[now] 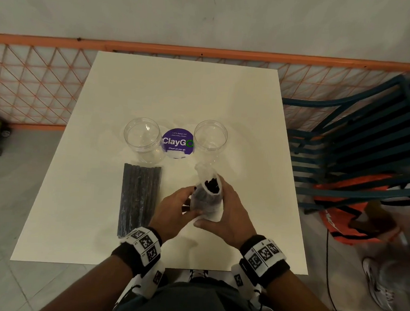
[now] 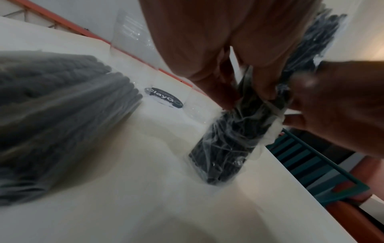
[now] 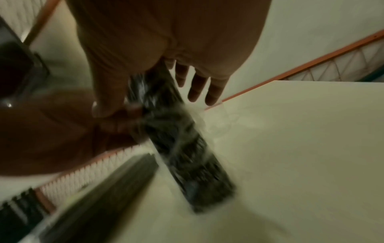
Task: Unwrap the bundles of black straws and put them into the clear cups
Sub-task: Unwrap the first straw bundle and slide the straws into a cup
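Note:
A bundle of black straws (image 1: 207,200) in clear plastic wrap stands upright on the white table (image 1: 179,92), its lower end on the tabletop (image 2: 218,172). The wrap is open at the top, and the black straw ends show there. My left hand (image 1: 183,203) pinches the wrapped bundle from the left (image 2: 264,88). My right hand (image 1: 223,205) holds it from the right, thumb against its side (image 3: 108,102). A second wrapped bundle (image 1: 139,199) lies flat to the left. Two clear cups (image 1: 141,138) (image 1: 210,137) stand behind, both empty.
A round purple ClayGo sticker (image 1: 177,142) sits between the cups. An orange mesh fence (image 1: 34,82) runs behind the table. A teal slatted chair (image 1: 357,146) with an orange bag (image 1: 355,214) stands to the right.

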The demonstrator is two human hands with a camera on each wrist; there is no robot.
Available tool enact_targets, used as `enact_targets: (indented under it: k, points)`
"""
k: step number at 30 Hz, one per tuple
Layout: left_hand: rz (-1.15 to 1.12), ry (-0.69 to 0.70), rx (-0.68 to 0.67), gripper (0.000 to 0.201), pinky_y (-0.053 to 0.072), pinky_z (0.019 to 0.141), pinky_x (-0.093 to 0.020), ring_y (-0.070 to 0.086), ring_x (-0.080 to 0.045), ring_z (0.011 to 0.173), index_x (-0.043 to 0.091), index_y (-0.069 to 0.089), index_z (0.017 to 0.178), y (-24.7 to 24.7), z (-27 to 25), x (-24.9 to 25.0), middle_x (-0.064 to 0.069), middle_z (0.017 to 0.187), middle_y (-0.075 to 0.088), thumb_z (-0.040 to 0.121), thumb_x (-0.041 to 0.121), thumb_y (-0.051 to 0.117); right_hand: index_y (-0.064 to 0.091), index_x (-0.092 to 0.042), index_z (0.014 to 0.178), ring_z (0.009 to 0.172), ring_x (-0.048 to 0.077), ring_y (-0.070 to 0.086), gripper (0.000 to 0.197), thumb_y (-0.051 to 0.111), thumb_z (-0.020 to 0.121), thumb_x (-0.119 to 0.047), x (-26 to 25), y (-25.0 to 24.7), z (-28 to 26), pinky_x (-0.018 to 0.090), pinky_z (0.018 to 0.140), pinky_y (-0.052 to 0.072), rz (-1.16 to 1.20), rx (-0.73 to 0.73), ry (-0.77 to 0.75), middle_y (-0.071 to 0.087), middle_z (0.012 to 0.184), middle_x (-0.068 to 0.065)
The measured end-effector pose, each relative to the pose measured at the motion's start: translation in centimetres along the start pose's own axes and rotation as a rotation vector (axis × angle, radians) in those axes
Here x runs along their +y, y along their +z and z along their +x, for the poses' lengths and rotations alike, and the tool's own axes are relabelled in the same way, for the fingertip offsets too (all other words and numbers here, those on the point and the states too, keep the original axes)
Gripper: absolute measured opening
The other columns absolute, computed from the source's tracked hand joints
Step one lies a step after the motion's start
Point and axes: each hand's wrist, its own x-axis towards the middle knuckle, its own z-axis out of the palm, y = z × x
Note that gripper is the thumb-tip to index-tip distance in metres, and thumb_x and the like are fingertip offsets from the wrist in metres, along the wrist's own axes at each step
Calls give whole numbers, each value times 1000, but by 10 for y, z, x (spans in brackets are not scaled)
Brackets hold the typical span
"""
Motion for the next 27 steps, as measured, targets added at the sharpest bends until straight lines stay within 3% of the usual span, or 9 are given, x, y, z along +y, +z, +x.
enact_targets:
  k: [5, 7, 9, 12, 16, 18, 21, 24, 27]
  points:
    - [76, 63, -59, 42, 54, 90, -46, 62, -22, 106, 28, 51, 129, -4, 4, -6, -1, 118, 67, 88, 35, 57, 33, -41, 140, 125, 3, 50, 103, 90, 55, -52, -23, -8, 7, 24, 102, 46, 191, 111, 14, 50, 141, -17]
    - [-17, 34, -94, 53, 51, 93, -34, 62, -15, 110, 22, 43, 137, -6, 9, -2, 6, 121, 64, 87, 20, 57, 46, -38, 130, 115, 3, 55, 89, 85, 54, -62, -25, -7, 15, 31, 97, 50, 57, 106, 44, 58, 127, -16]
    - [-133, -3, -113, 63, 48, 91, -18, 60, 5, 106, 21, 33, 142, -7, 11, 5, 16, 120, 59, 83, 17, 57, 53, -36, 121, 102, 4, 55, 81, 78, 53, -72, -21, -4, 19, 33, 89, 52, -139, 70, 77, 58, 111, -16]
    - [-155, -23, -180, 74, 40, 93, -4, 53, 12, 111, 37, 25, 143, -8, 8, 10, 25, 129, 50, 82, 15, 60, 57, -29, 102, 87, 9, 56, 64, 83, 55, -64, -17, -4, 19, 29, 78, 50, -159, 78, 147, 54, 93, -12]
    - [-18, -13, -297, 66, 36, 113, -27, 40, -3, 126, 45, 26, 130, -12, 3, 9, 19, 135, 40, 81, 25, 65, 54, -26, 111, 92, 9, 54, 69, 86, 57, -56, -13, -5, 16, 24, 80, 47, -208, 32, 174, 55, 103, -11]
    - [-139, -13, -356, 78, 30, 113, -16, 37, 0, 133, 44, 22, 139, -13, 2, 11, 24, 143, 35, 73, 44, 64, 55, -25, 118, 98, 13, 58, 66, 81, 65, -56, -9, -2, 14, 27, 85, 48, -272, -4, 166, 61, 108, -8]
    - [-355, -6, -272, 105, 28, 108, -6, 30, 15, 138, 28, 4, 155, -9, 5, 18, 22, 153, 26, 76, 46, 70, 57, -24, 109, 92, 20, 64, 45, 67, 76, -53, -3, 2, 17, 32, 79, 53, -362, -10, 143, 67, 101, -3]
    - [-418, 2, -122, 92, 38, 105, -11, 44, 7, 132, 32, 12, 155, -6, 10, 29, 17, 147, 42, 84, 41, 69, 59, -26, 107, 87, 16, 62, 48, 63, 71, -57, -2, 5, 24, 32, 75, 53, -340, 45, 137, 66, 98, -3]
    - [-352, -5, -163, 80, 40, 106, -15, 48, 10, 127, 31, 24, 153, -4, 17, 28, 25, 139, 48, 85, 48, 65, 61, -27, 114, 91, 14, 60, 46, 68, 75, -52, 1, 6, 30, 25, 75, 47, -319, -1, 115, 67, 105, -2]
